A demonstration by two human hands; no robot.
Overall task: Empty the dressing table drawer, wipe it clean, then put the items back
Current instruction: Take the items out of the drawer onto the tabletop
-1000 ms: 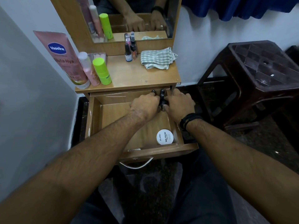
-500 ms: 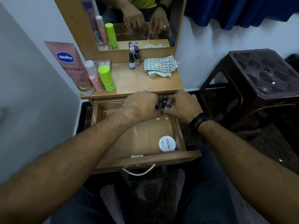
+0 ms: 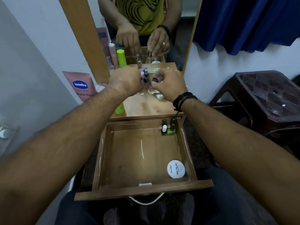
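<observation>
Both hands have come up out of the drawer (image 3: 103, 159) to the bench (image 3: 146, 108) top. Left hand (image 3: 125, 82) fingers pinch a small clear bottle (image 3: 141, 91). Right hand (image 3: 168, 83) fingers pinch another clear bottle (image 3: 151, 90) by its dark cap. At the drawer's far right corner stand small nail polish bottles (image 3: 168, 127). At its near right corner sits a white round tub (image 3: 176, 169).

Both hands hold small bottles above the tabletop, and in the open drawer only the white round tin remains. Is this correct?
Not quite. The head view shows the tin is not alone: a few small bottles stand in the drawer's far right corner. The left hand and right hand do hold small bottles above the tabletop.
</observation>
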